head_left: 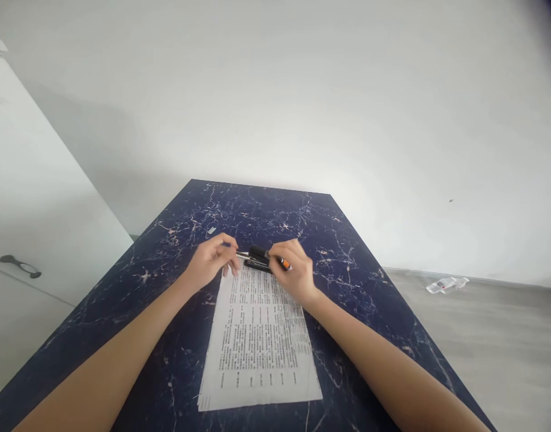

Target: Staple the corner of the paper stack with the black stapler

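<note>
A stack of printed paper sheets [260, 339] lies on the dark blue marbled table [167, 336]. At the top edge of the sheets sits a black stapler [258, 258] with a metal front part. My left hand [211, 261] pinches its fingers at the stapler's metal end, at the top left corner of the sheets. My right hand [294, 271] is closed around the stapler's rear end, where an orange part [285, 263] shows between the fingers.
A small pale scrap [211, 230] lies on the table beyond my left hand. A white cabinet with a dark handle [20, 266] stands at the left. A crushed plastic bottle [446, 284] lies on the grey floor at the right. A white wall is behind.
</note>
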A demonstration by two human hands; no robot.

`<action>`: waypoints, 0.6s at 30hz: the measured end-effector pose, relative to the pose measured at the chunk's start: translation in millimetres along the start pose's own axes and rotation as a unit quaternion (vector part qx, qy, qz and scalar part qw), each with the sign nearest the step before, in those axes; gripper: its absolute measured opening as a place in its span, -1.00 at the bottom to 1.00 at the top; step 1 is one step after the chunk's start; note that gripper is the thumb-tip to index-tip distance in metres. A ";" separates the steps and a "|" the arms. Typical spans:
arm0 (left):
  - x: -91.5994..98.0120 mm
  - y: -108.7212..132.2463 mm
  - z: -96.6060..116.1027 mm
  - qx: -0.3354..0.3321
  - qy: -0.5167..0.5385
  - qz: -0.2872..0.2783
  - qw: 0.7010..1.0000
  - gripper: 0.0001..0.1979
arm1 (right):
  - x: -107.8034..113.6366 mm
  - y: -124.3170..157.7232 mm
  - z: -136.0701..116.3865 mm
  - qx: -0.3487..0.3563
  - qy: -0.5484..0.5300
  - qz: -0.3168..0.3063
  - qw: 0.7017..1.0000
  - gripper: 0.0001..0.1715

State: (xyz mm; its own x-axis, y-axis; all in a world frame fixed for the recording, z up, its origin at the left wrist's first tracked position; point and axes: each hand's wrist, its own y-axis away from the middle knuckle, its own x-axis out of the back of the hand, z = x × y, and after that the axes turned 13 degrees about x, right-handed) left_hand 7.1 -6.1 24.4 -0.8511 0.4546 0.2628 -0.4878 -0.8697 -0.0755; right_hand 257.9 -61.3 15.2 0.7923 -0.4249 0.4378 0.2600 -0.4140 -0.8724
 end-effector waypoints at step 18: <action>40.4 -21.8 -44.1 0.040 -0.463 0.201 0.862 -0.73 | 40.0 24.7 73.8 -0.160 0.245 -0.039 0.955 -0.75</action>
State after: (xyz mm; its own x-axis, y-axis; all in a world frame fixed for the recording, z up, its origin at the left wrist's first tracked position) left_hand -25.2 39.7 -5.8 -0.4106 -0.2034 0.8889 -0.1430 -0.9484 -0.2831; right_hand 336.7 -29.1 -4.9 0.4032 -0.6759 0.6169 0.0639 -0.6517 -0.7558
